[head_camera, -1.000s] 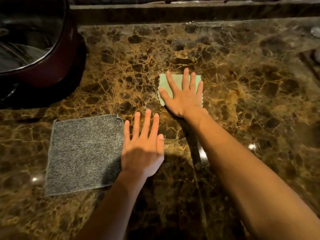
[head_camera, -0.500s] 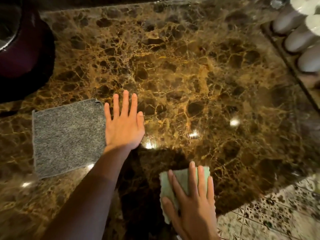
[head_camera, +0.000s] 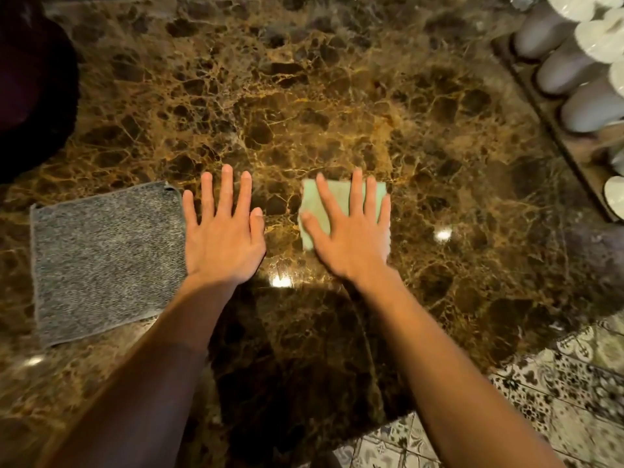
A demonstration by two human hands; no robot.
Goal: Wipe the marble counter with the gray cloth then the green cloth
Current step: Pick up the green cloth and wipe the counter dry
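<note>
The brown marble counter [head_camera: 337, 96] fills the head view. A gray cloth [head_camera: 101, 258] lies flat at the left. My left hand [head_camera: 223, 234] rests flat on the marble just right of it, fingers spread, holding nothing. A small green cloth [head_camera: 312, 211] lies under my right hand [head_camera: 351, 231], which presses flat on it with fingers spread. Most of the green cloth is hidden by the hand.
A dark red pot [head_camera: 30, 89] stands at the far left. A wooden tray [head_camera: 553, 130] with several pale upside-down cups [head_camera: 587, 106] sits along the right edge. The counter's front edge runs at bottom right, above patterned floor tiles [head_camera: 557, 400].
My right hand slid the green cloth from the far middle to the near edge, then back up beside my left hand. The left hand and gray cloth stayed in place.
</note>
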